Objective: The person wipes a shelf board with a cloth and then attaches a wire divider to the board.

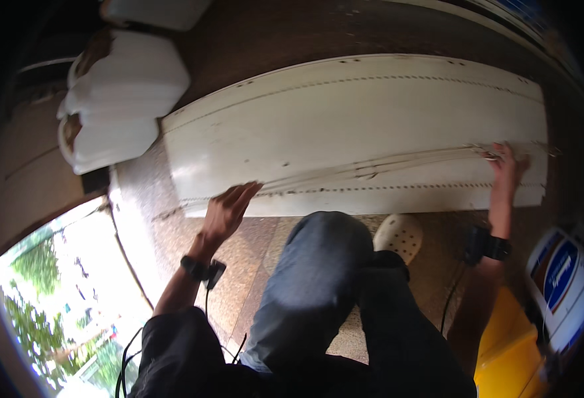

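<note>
Several thin, pale cords (398,161) run lengthwise over a long white panel (345,123) with rows of small holes. At the panel's near left part, my left hand (225,211) has its fingers straight and pressed together on the cords; its thumb is hidden. Loose ends trail past it to the left, blurred. Toward the panel's right end, my right hand (506,169) closes its bent fingers on the bunched cords. Between my hands the strands look stretched, with a small knot or tangle near the middle. Each wrist wears a black strapped device.
White plastic jugs (129,79) stand at the far left. A white bucket with a blue label (564,285) and a yellow object (508,345) are at the near right. My knee (328,245) and a pale clog (398,237) are close to the panel's near edge.
</note>
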{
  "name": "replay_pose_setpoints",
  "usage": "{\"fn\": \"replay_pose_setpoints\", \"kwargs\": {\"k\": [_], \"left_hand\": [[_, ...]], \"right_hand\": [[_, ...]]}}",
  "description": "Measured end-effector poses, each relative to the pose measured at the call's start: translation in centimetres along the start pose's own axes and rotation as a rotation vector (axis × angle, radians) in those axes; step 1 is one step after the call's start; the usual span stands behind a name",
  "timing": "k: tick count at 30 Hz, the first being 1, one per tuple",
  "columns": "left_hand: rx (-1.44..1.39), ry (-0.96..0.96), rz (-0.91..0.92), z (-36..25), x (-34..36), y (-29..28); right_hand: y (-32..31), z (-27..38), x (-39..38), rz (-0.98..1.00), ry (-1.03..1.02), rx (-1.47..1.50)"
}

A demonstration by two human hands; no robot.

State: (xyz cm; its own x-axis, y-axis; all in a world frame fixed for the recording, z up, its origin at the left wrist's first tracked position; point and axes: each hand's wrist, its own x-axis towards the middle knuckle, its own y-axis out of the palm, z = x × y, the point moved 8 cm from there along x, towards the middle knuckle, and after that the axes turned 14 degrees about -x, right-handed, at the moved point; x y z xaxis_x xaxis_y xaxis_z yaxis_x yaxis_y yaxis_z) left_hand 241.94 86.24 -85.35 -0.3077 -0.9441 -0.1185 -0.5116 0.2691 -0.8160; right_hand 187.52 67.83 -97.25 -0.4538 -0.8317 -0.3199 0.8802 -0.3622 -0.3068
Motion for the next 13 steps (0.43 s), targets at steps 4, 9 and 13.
{"fn": "replay_pose_setpoints", "kwargs": {"k": [4, 9, 13], "left_hand": [[0.063, 0.044, -0.004, 3.5, 4.1, -2.4], [0.035, 0.162, -0.203, 7.4, 9.5, -4.1], [0.125, 0.005, -0.322, 10.8, 12.3, -5.0]], "right_hand": [[2.8, 3.2, 1.6, 0.007, -0.092, -0.018], [6.0, 2.1, 8.5, 0.253, -0.373, -0.501], [8.4, 2.3, 10.7, 0.471, -0.475, -0.556]]}}
